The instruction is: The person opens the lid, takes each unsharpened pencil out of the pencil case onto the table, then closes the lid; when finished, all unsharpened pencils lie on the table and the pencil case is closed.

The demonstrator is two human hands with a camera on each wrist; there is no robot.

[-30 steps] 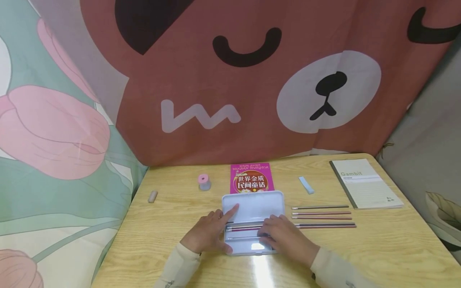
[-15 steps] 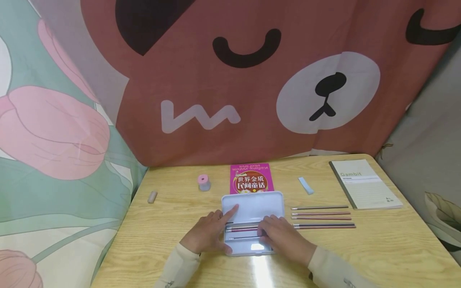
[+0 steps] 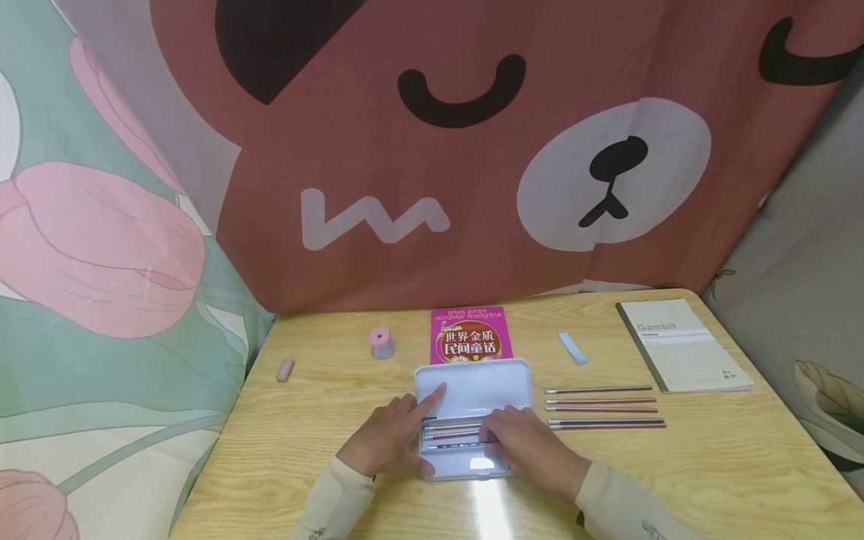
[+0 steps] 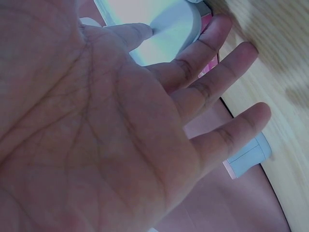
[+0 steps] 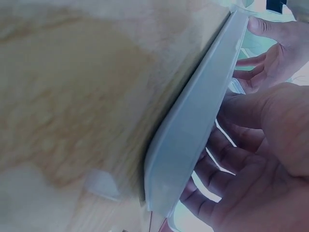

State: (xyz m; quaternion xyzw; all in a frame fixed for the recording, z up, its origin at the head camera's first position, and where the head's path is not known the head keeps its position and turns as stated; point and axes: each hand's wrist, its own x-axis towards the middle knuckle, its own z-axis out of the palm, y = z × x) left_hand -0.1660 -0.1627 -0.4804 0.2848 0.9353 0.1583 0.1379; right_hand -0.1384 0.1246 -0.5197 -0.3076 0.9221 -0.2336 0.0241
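Right now, the left hand is spread, fingers extended, across the left end of an open pencil case on the bench; the right hand curls inside, pinching a pencil. Beyond lie a pink book and a spool.

There is one desk with one open white case. There are two hands, one left hand and one right hand. Outside the case there are four rows of pencils, but the closest row looks like two side by side, so it could be four or five pencils. Inside there is one dark pencil in front and some more behind (too squished together and covered up to count). There is also one pink book, one notebook, one light blue strip, one pink-topped roll and one little brown block.
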